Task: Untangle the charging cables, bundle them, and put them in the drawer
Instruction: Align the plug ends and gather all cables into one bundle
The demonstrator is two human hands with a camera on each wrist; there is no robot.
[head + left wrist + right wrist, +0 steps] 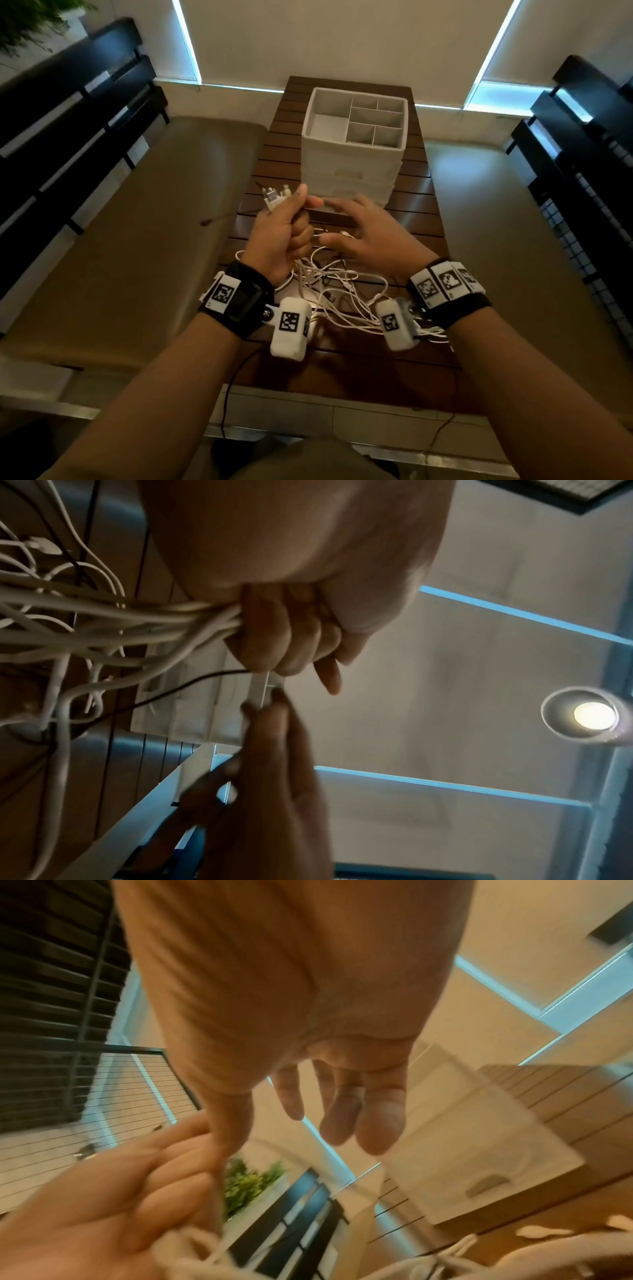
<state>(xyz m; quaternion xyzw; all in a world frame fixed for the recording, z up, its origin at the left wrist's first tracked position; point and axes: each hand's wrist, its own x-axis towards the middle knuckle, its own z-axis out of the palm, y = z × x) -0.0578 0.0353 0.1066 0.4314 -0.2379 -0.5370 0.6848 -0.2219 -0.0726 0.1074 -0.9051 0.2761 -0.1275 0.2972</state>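
My left hand (pixel 287 229) is raised over the table and grips a bunch of white charging cables (pixel 337 291). Their plug ends (pixel 275 198) stick out above its thumb, and the loose lengths trail in a tangle onto the wooden table (pixel 424 219). In the left wrist view the left hand's fingers (pixel 284 634) are curled round the cables (pixel 103 620). My right hand (pixel 363 233) is close beside it with fingers spread and holds nothing; its fingertips (pixel 270 718) reach a white plug (pixel 265 689) below the left fist. In the right wrist view the right hand's fingers (pixel 346 1112) are straight.
A white drawer unit (pixel 352 168) with a divided open top stands on the table just beyond my hands; its drawers look closed. A thin black cable (pixel 219 218) lies off the table's left edge. Padded benches (pixel 137 240) with dark slatted backs flank the table.
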